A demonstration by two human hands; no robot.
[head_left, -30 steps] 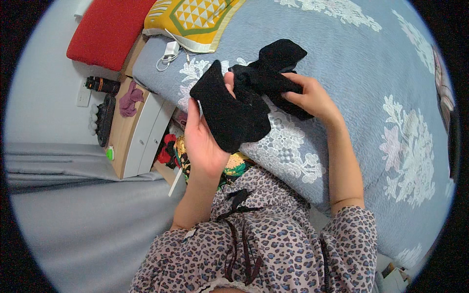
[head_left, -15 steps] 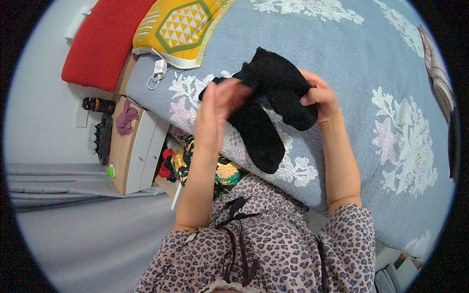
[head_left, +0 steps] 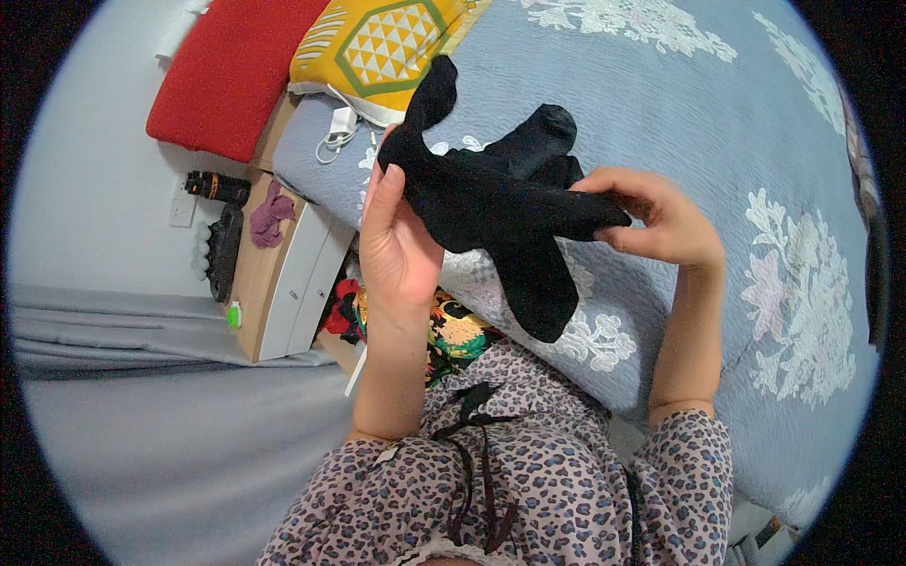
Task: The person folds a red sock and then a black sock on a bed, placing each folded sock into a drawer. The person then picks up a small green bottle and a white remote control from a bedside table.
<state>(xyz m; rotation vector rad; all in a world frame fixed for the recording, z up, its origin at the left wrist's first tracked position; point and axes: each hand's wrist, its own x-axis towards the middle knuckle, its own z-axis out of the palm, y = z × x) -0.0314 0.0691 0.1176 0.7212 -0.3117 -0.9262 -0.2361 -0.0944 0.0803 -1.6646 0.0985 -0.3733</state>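
Black socks [head_left: 462, 203] are held up over the bed [head_left: 623, 113], L hand [head_left: 401, 241] half-open w/ thumb against the cloth & fingers mostly hidden behind it, R hand [head_left: 665, 222] pinching one end btwn thumb & fingers. Nightstand [head_left: 247, 283] to the L has its white drawers [head_left: 283, 321] closed, so can't see contents; purple cloth [head_left: 270, 214] & black cylinder [head_left: 217, 187] on top, cylinder's insides n/a too.

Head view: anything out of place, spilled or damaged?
Nothing visibly spilled; no damage visible on the black socks. Only mild clutter: a purple cloth crumpled on the bedside cabinet, and a white charger lying loose on the blue bedspread.
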